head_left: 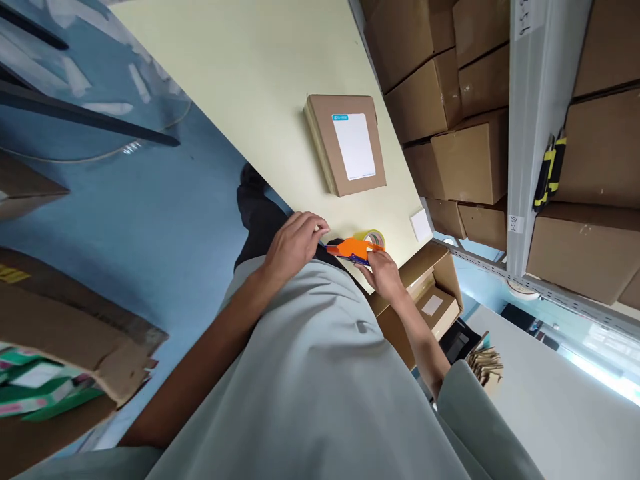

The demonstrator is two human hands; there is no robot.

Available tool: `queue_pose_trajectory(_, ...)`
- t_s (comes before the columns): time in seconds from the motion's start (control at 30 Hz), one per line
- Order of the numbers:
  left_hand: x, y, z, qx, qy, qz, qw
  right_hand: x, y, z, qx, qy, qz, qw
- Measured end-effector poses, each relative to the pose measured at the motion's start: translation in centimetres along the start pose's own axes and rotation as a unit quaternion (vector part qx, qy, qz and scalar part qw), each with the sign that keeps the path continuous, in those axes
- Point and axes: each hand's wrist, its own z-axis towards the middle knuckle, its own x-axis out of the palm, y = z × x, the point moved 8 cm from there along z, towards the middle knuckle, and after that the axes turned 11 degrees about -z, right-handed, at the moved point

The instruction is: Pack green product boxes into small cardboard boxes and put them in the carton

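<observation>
My right hand (pixel 383 272) is closed around an orange tape dispenser (pixel 351 249) at the near edge of the table. A roll of yellow tape (pixel 376 237) shows at the dispenser's far side. Just left of the dispenser's front end is my left hand (pixel 296 243), its fingers bent and pressed together. Whatever they may pinch is too small to make out. Farther up the table lies a flat brown cardboard box (pixel 323 150), closed, with a white label (pixel 356 150) on its top.
The pale table (pixel 250 73) runs away from me, with a small white block (pixel 421 225) on its right edge. Shelves of cartons (pixel 470 160) stand to the right; yellow-black cutters (pixel 549 173) hang on their post. An open carton (pixel 450 273) sits beside my right arm, another (pixel 60 320) at lower left.
</observation>
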Motion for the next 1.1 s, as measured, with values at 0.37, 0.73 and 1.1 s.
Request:
queue_pose_trajectory(0.37,-3.2,9.0,6.0,-0.12,-0.039,-0.019,0.992,5.3,-3.4,-1.0,0.143,0.032,-0.11,0.983)
queue_pose_trajectory(0.73,1.3,9.8,10.4,-0.129,-0.048,-0.032,0.99,8.8,-4.0,-0.4,0.203,-0.05,-0.157,0.965)
queue_pose_trajectory(1.1,5.0,9.8,7.7,-0.226,-0.259,-0.188,0.92,9.9,-2.1,-0.5,0.239,-0.026,-0.137,0.961)
